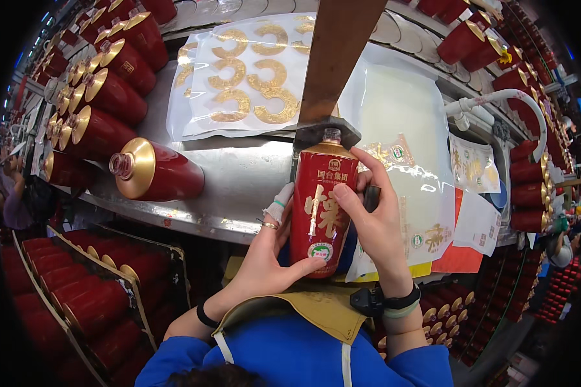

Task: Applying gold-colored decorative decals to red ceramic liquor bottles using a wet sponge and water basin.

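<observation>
Both of my hands hold a dark red bottle (302, 229) with a gold shoulder and an uncapped clear neck, tilted away from me above the table edge. My left hand (265, 255) grips its lower left side, the thumb beside a round green-and-white emblem near the base. One left finger wears a white wrapping. My right hand (377, 216) closes on the right side, its thumb pressing on the large gold character decal (323, 209) on the bottle's face. A short black cylinder (371, 198) shows by the right fingers; its kind is unclear.
Clear sheets with gold C-shaped decals (229, 72) lie on the metal table (252, 161). Right of a brown upright board (336, 58) is a decal sheet (400, 97). A single bottle (174, 173) stands left, before several others. A white curved pipe (510, 97) rises at right.
</observation>
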